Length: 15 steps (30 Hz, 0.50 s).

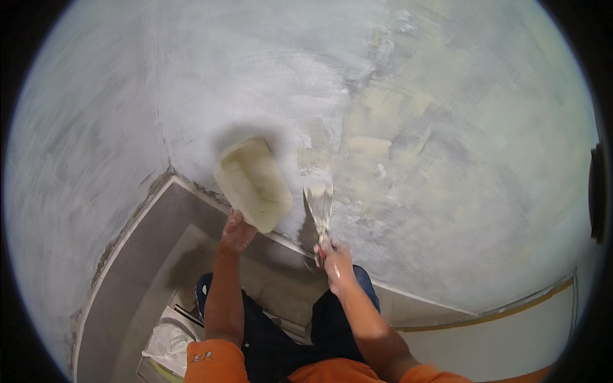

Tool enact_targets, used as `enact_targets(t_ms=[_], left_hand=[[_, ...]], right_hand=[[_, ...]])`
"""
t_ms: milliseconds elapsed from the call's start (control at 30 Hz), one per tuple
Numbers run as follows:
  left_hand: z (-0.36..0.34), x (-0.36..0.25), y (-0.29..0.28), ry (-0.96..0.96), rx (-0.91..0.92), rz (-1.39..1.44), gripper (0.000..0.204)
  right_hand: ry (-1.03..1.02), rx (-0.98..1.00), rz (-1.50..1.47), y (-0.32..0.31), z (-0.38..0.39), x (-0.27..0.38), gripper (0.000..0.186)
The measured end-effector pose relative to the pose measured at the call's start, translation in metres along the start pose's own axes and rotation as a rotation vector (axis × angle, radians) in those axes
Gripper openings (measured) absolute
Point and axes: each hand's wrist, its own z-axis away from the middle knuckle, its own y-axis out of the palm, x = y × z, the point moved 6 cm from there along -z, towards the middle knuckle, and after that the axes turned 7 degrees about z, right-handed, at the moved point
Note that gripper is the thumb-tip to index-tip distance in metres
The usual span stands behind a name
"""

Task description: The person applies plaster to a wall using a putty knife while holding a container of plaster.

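Observation:
My left hand (238,232) is closed on the lower end of a pale cream rectangular tub (253,185), which is tilted so that its inside shows. Some pale paste smears its walls. In my right hand (335,258) is a putty knife (320,205) with a red handle, its broad blade pointing up and coated with whitish filler. The blade's tip is at the wall (396,159); whether it touches cannot be told for sure. Patches of cream and grey-white filler cover that wall around the blade.
A corner joins a second plastered wall (83,147) at the left. Grey skirting (147,255) runs along the wall's foot. A white plastic bag (169,341) lies at lower left. Low at the right is a pale panel with a yellowish edge (485,319). A dark object (598,191) stands out at the far right.

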Motion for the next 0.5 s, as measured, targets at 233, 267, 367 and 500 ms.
enact_targets(t_ms=[233,267,367,500], left_hand=[[0.002,0.01,0.006,-0.065,-0.114,0.018,0.069],[0.001,0.009,0.008,-0.053,-0.122,0.017,0.069],[0.0,0.014,0.007,-0.099,-0.133,0.07,0.071],[-0.001,0.026,0.009,-0.138,-0.064,0.074,0.067]], right_hand=[[-0.173,-0.059,0.186,-0.034,0.048,0.009,0.012],[-0.239,-0.032,0.271,-0.035,0.05,0.026,0.011],[-0.43,-0.002,0.432,-0.024,0.059,0.065,0.018],[-0.687,-0.036,0.735,-0.013,0.064,0.084,0.03]])
